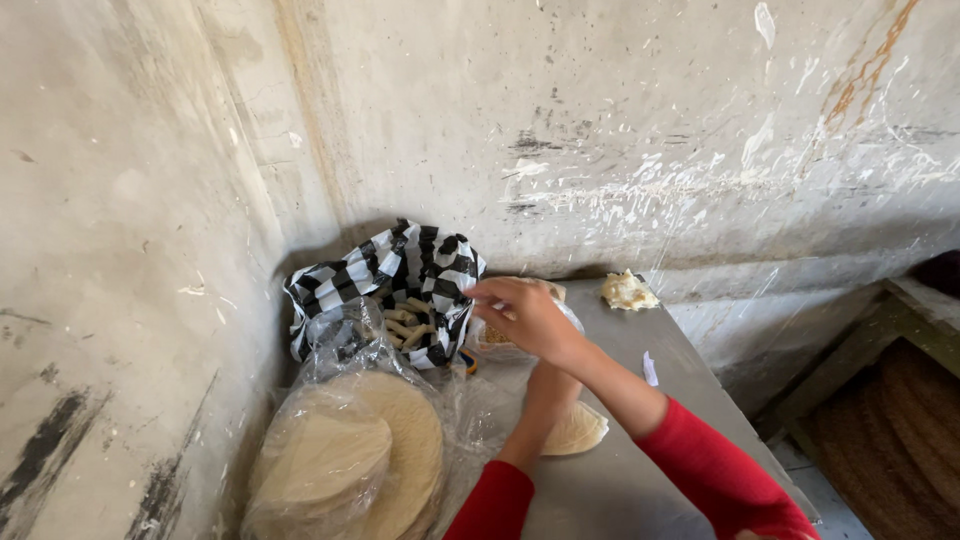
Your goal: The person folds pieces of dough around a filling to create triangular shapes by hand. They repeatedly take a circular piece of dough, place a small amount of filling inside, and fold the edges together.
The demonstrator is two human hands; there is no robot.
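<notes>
Two hands in red sleeves work over the grey counter (640, 470) from the head view: the right hand (525, 315) reaches toward the far left corner, its fingers (482, 292) pinched together above a small clear container (500, 345) of filling, though whether they hold anything I cannot tell. The left hand (550, 385) lies mostly hidden under the right forearm, so its grip cannot be told, just beside a folded flat wrapper (578, 430) on the counter. Along the left edge sits a clear bag of round wrappers (350, 460), behind it a black-and-white striped bag (420, 270) of rolled pieces, and a lump of dough (628, 291) rests at the far edge.
</notes>
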